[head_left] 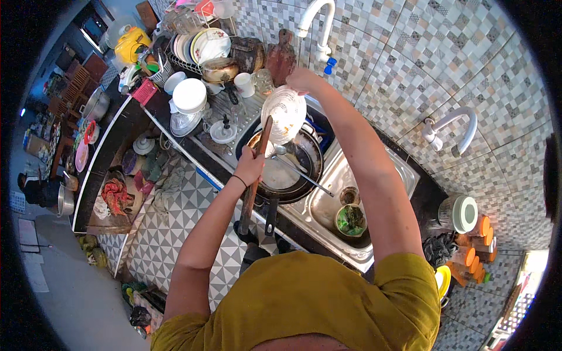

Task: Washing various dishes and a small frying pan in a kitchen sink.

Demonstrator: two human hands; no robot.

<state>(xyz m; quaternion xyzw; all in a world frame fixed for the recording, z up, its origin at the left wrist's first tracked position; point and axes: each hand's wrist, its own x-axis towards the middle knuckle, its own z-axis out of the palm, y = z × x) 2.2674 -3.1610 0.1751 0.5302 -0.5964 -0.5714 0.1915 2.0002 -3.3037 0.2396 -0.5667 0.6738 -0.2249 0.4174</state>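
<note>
The long brown wooden stick [256,175] stands tilted over the round dark metal pan [291,169] that sits in the left basin of the steel sink [328,199]; its lower end juts out past the front edge of the bench. It looks stiff and light, and probably wet and slick, so a full wrap at mid-length seems the sound hold. That is where the left hand [250,165] has it, fingers closed round the shaft. The right hand [303,79] grips the top rim of a white perforated plastic strainer bowl [284,114], held tilted above the pan's far edge, just under the white tap [316,26]. The bowl looks light and slightly flexible; a rim pinch suits it. The pan itself looks heavy.

In the right basin lies a small green tub of leafy scraps [350,220]. At the bench's right end stand a jar with a white lid [459,213] and several orange-capped bottles [477,245]; their labels are too small to make out. A dish rack [199,50] crowds the left end.
</note>
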